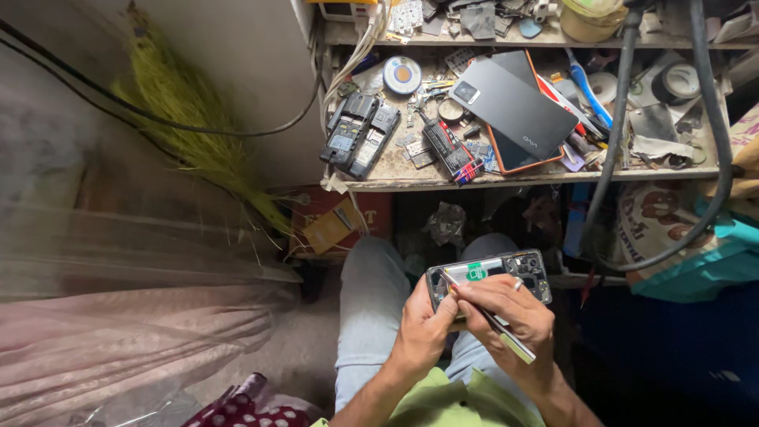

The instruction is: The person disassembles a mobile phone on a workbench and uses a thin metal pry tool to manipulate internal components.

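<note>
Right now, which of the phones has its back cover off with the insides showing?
The phone held over the lap by the left hand, probed by the right hand's tool; the black phone on the shelf is closed.

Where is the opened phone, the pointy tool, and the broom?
Opened phone (506, 267), head view, on its exposed insides near the green patch.
Pointy tool (496, 326), head view, on its shaft below the right hand.
Broom (186, 119), head view, on its yellow-green bristles.

soft daylight falls from above onto the shelf (522, 178) and the wall, leaving them bright. the space under the shelf and the lower right corner sink into deep shadow. the pale cloth (118, 340) at the left is smeared and blurred. wide-angle bending curves the edges.
</note>
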